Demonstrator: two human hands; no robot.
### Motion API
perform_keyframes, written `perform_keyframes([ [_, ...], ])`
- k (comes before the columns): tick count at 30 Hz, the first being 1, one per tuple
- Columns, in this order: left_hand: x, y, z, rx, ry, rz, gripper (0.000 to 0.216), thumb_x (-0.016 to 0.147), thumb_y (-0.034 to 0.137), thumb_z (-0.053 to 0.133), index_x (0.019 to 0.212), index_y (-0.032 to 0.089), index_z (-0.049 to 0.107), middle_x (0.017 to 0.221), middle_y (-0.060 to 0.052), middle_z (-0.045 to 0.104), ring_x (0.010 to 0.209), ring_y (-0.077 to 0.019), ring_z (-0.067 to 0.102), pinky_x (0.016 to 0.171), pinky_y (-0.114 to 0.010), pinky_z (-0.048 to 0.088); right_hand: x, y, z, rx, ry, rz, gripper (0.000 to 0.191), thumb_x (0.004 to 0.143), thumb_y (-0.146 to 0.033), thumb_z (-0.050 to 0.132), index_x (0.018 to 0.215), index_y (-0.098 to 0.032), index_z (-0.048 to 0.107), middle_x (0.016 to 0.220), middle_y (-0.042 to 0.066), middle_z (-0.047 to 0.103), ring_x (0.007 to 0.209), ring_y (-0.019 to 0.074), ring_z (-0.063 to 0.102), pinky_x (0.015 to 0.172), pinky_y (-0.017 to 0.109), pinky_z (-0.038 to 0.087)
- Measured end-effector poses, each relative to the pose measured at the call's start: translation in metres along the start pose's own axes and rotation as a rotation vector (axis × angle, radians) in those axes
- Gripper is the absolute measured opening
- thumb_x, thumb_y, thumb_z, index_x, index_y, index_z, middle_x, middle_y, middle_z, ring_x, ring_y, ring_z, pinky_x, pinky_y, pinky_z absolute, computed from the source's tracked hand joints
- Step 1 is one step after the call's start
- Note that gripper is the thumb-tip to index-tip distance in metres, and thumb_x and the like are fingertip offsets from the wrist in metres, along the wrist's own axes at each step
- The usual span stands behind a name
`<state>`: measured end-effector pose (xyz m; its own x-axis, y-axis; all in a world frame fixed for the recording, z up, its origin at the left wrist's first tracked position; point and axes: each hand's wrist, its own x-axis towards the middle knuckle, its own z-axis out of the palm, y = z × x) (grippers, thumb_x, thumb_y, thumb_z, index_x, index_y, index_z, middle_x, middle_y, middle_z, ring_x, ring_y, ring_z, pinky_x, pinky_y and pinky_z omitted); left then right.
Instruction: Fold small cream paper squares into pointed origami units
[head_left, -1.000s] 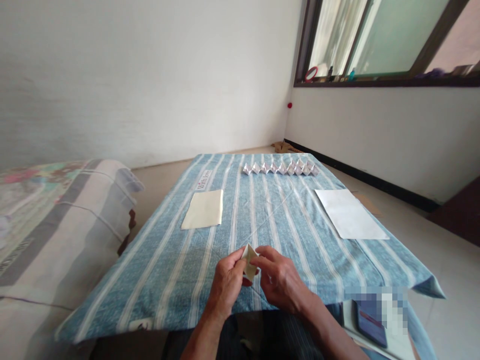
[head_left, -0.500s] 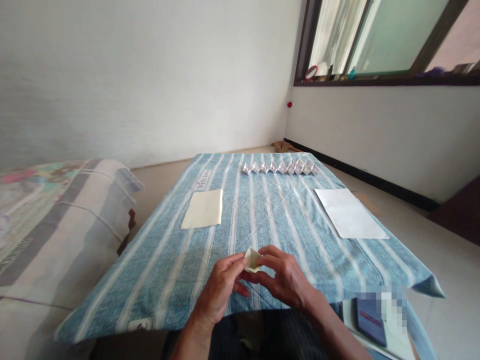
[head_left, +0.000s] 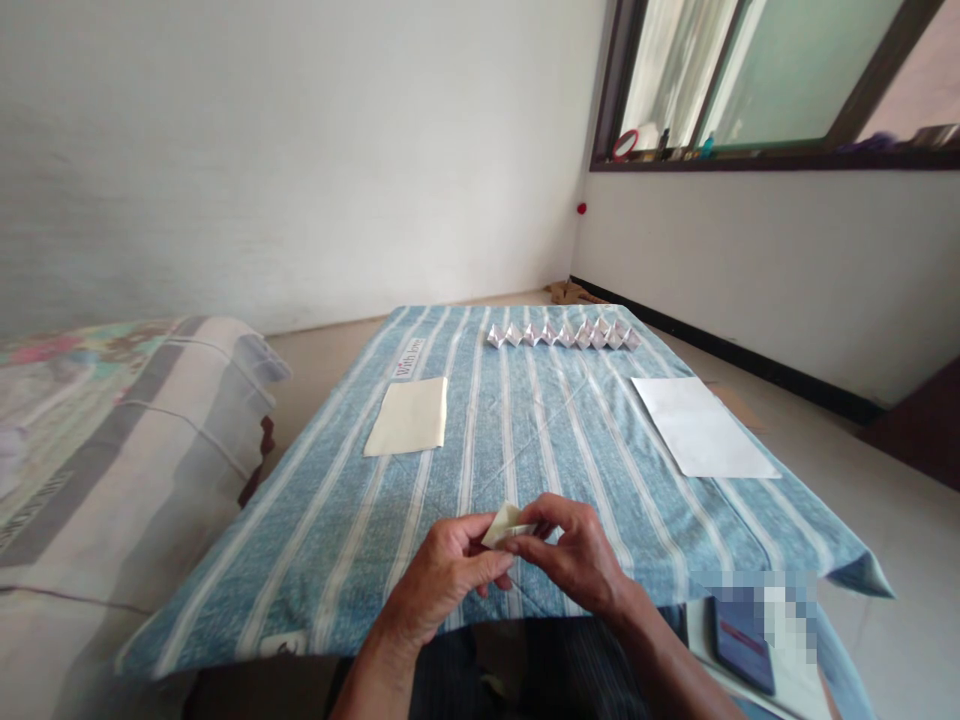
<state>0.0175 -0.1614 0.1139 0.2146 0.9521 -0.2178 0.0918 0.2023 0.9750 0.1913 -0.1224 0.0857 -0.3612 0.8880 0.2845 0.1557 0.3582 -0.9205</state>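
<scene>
Both my hands hold a small folded piece of cream paper (head_left: pixel 505 522) just above the near edge of a blue striped cloth (head_left: pixel 337 540). My left hand (head_left: pixel 442 578) pinches its left side with thumb and fingers. My right hand (head_left: pixel 574 555) pinches its right side, fingers curled over it. The paper lies nearly flat between my fingertips.
A row of several folded silver paper shapes (head_left: pixel 562 335) lies at the cloth's far end. A cream sheet (head_left: pixel 409 417) lies left of centre and a white sheet (head_left: pixel 701 427) at the right. A patterned mattress (head_left: pixel 112 430) is at the left; a phone (head_left: pixel 742 645) is at the lower right.
The folded paper has gone from standing upright between my fingers to lying nearly flat. Both hands stayed in the same place, fingers shifting on the paper.
</scene>
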Motion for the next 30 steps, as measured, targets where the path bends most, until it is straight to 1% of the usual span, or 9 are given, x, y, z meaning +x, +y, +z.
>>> perform_keyframes([
  [4, 0.000, 0.001, 0.001, 0.026, -0.007, -0.004, 0.023, 0.073, 0.035, 0.069, 0.082, 0.014, 0.071, 0.063, 0.001, 0.063, 0.056, -0.0129, 0.057, 0.054, -0.022, 0.041, 0.001, 0.000, 0.000, 0.060, -0.001, 0.072, 0.018, 0.074, -0.029, 0.075, 0.070, -0.017, 0.061, 0.060, -0.004, 0.059, 0.055, 0.0099, 0.054, 0.053, 0.021, 0.042],
  [7, 0.000, 0.002, 0.001, 0.059, -0.010, -0.001, 0.021, 0.075, 0.034, 0.066, 0.080, 0.014, 0.071, 0.058, 0.001, 0.062, 0.054, -0.0125, 0.056, 0.053, -0.022, 0.040, 0.002, 0.001, 0.000, 0.078, 0.007, 0.099, 0.018, 0.072, -0.026, 0.075, 0.080, -0.018, 0.061, 0.059, -0.006, 0.056, 0.053, 0.0086, 0.050, 0.051, 0.020, 0.040],
  [10, 0.000, 0.003, 0.001, 0.064, -0.018, 0.003, 0.019, 0.075, 0.032, 0.065, 0.078, 0.014, 0.071, 0.057, 0.001, 0.063, 0.053, -0.0123, 0.055, 0.052, -0.021, 0.037, 0.002, 0.003, 0.001, 0.119, -0.009, 0.125, 0.023, 0.071, -0.027, 0.076, 0.089, -0.019, 0.063, 0.058, -0.007, 0.055, 0.051, 0.0080, 0.047, 0.050, 0.019, 0.039],
  [13, -0.001, 0.003, -0.001, 0.082, -0.047, -0.005, 0.024, 0.077, 0.036, 0.064, 0.079, 0.014, 0.071, 0.055, 0.000, 0.063, 0.052, -0.0128, 0.055, 0.052, -0.022, 0.037, 0.002, 0.005, 0.001, 0.228, -0.049, 0.196, 0.023, 0.070, -0.032, 0.078, 0.079, -0.017, 0.063, 0.056, -0.006, 0.056, 0.050, 0.0083, 0.050, 0.049, 0.020, 0.040],
  [18, -0.001, 0.003, -0.003, 0.098, -0.104, -0.014, 0.036, 0.081, 0.046, 0.060, 0.083, 0.013, 0.073, 0.056, -0.003, 0.068, 0.052, -0.0143, 0.058, 0.053, -0.023, 0.040, 0.003, 0.005, 0.002, 0.434, -0.107, 0.301, 0.038, 0.060, -0.043, 0.086, 0.066, -0.016, 0.059, 0.057, -0.002, 0.062, 0.049, 0.0095, 0.056, 0.046, 0.020, 0.044],
  [23, -0.002, 0.005, -0.003, 0.064, -0.137, -0.038, 0.037, 0.082, 0.047, 0.060, 0.085, 0.013, 0.075, 0.056, -0.003, 0.069, 0.051, -0.0141, 0.060, 0.051, -0.022, 0.039, 0.003, 0.007, 0.000, 0.514, -0.163, 0.357, 0.043, 0.055, -0.044, 0.089, 0.062, -0.015, 0.058, 0.056, -0.001, 0.064, 0.048, 0.0102, 0.059, 0.043, 0.019, 0.046],
  [30, -0.003, 0.002, -0.003, 0.087, -0.175, -0.073, 0.036, 0.085, 0.043, 0.057, 0.090, 0.012, 0.074, 0.056, -0.004, 0.069, 0.052, -0.0143, 0.064, 0.051, -0.020, 0.038, 0.002, 0.015, 0.000, 0.610, -0.227, 0.412, 0.043, 0.055, -0.041, 0.090, 0.064, -0.014, 0.058, 0.055, -0.001, 0.065, 0.048, 0.0119, 0.063, 0.043, 0.018, 0.047],
])
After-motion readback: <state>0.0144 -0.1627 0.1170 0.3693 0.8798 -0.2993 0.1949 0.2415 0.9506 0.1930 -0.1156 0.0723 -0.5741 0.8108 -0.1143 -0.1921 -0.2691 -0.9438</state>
